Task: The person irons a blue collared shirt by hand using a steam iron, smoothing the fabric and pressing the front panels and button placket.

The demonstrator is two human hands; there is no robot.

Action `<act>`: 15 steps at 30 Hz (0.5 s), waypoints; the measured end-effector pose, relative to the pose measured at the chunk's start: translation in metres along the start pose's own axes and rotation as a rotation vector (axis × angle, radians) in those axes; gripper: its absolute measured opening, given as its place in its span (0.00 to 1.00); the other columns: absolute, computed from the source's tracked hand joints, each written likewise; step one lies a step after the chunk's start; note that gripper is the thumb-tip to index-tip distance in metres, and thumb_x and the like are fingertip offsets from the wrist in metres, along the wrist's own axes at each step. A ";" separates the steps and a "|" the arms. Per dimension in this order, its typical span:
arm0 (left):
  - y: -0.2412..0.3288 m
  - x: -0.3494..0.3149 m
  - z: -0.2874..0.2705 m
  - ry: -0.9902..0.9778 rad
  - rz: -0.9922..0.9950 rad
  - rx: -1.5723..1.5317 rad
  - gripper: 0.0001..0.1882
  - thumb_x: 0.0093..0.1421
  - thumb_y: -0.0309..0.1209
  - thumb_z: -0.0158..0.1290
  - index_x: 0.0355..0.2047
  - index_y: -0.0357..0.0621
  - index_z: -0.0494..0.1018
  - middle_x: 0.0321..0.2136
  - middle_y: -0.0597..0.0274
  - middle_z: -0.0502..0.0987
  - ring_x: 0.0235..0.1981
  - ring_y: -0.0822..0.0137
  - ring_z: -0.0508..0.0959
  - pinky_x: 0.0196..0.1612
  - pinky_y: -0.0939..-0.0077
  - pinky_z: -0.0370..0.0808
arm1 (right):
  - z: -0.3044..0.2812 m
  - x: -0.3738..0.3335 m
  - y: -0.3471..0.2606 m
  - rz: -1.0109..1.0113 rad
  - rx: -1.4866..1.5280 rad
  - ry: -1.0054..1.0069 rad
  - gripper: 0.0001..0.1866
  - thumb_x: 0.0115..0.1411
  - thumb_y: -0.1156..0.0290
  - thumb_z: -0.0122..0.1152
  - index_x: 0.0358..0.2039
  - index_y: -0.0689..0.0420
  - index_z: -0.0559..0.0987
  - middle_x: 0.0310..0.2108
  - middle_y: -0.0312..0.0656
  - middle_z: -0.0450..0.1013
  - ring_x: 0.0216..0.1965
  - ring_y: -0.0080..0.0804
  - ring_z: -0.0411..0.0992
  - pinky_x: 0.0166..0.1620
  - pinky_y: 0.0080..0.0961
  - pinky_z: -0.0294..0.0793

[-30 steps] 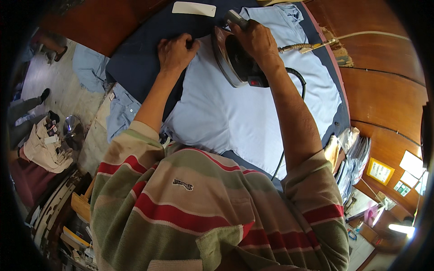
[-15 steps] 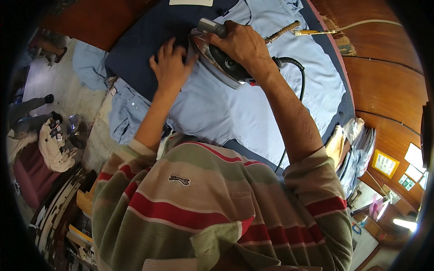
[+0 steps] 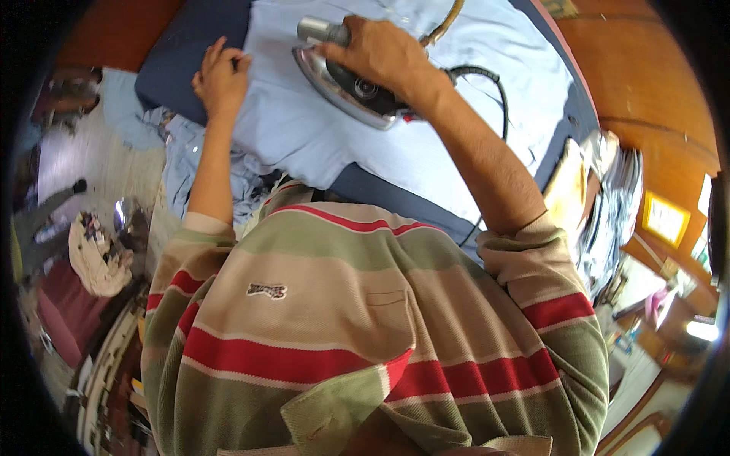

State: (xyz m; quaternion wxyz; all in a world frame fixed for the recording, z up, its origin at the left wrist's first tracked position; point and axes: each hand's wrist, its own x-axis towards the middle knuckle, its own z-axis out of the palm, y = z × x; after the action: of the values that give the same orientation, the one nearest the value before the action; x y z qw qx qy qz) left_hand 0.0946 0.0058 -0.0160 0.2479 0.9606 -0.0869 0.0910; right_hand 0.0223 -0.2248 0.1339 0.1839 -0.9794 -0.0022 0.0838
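Observation:
My right hand (image 3: 386, 52) is wrapped round the grey handle of an iron (image 3: 357, 85). The iron's metal soleplate lies over a light blue shirt (image 3: 289, 121) spread on a navy-covered ironing surface (image 3: 179, 57). From the iron's heel a black cord (image 3: 502, 95) curves down across the cloth. At the shirt's left edge is my left hand (image 3: 220, 82), with thumb and forefinger meeting at the cloth and the other fingers loosely raised. The exact pinch is small and partly hidden.
Crumpled blue clothes (image 3: 186, 148) hang beside the surface at the left. Folded garments (image 3: 608, 197) are stacked at its right end, near a wooden panel (image 3: 646, 91). A brownish hose (image 3: 445, 23) rises beyond the iron. A chair with a beige cloth (image 3: 95, 254) stands lower left.
My left hand has moved left, its spread fingers drawing in, and the shirt's edge now reaches farther left over the navy cover. The iron stays in my right hand. The whole view has shifted.

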 end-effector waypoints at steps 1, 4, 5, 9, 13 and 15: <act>0.000 0.004 -0.001 0.007 0.013 0.020 0.10 0.53 0.39 0.54 0.36 0.56 0.74 0.57 0.67 0.63 0.61 0.62 0.57 0.57 0.47 0.49 | -0.001 -0.018 0.008 0.022 -0.016 0.005 0.26 0.53 0.45 0.53 0.33 0.60 0.76 0.25 0.53 0.75 0.30 0.50 0.75 0.36 0.40 0.75; 0.034 -0.001 -0.009 0.152 -0.056 0.034 0.14 0.54 0.39 0.53 0.41 0.55 0.72 0.54 0.63 0.66 0.58 0.61 0.62 0.55 0.47 0.52 | -0.009 -0.079 0.028 0.133 0.021 -0.128 0.27 0.53 0.45 0.53 0.36 0.60 0.74 0.25 0.54 0.75 0.30 0.52 0.75 0.36 0.42 0.74; 0.053 -0.004 -0.015 0.269 -0.035 0.011 0.15 0.54 0.39 0.53 0.42 0.54 0.71 0.54 0.61 0.66 0.57 0.60 0.63 0.55 0.47 0.53 | -0.015 -0.089 0.039 0.173 0.023 -0.074 0.27 0.53 0.45 0.53 0.36 0.60 0.74 0.25 0.54 0.75 0.30 0.52 0.75 0.36 0.42 0.74; 0.237 -0.045 -0.056 0.036 0.661 -0.991 0.14 0.54 0.20 0.52 0.43 0.39 0.70 0.45 0.55 0.72 0.46 0.66 0.72 0.51 0.72 0.66 | -0.033 -0.106 0.100 0.319 0.014 0.072 0.24 0.52 0.49 0.54 0.38 0.57 0.75 0.26 0.53 0.75 0.31 0.51 0.75 0.37 0.40 0.74; 0.374 -0.110 -0.074 -0.138 1.361 -1.108 0.10 0.50 0.29 0.57 0.34 0.45 0.75 0.33 0.61 0.76 0.37 0.60 0.75 0.43 0.68 0.69 | -0.036 -0.136 0.213 -0.072 -0.072 0.288 0.24 0.52 0.51 0.58 0.39 0.59 0.75 0.28 0.50 0.75 0.31 0.44 0.75 0.38 0.33 0.73; 0.388 -0.142 -0.036 -0.244 1.363 -1.133 0.09 0.52 0.31 0.54 0.34 0.46 0.73 0.33 0.63 0.76 0.37 0.63 0.75 0.42 0.68 0.69 | -0.054 -0.149 0.236 0.347 0.075 0.146 0.26 0.51 0.50 0.60 0.39 0.61 0.75 0.28 0.49 0.75 0.32 0.42 0.75 0.37 0.31 0.72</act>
State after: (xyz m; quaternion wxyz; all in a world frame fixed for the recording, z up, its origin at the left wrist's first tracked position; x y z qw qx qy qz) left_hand -0.1299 -0.2940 0.1630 0.5665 0.4368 -0.6963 0.0592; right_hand -0.1215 -0.4696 0.1229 0.2027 -0.9610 0.1834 0.0428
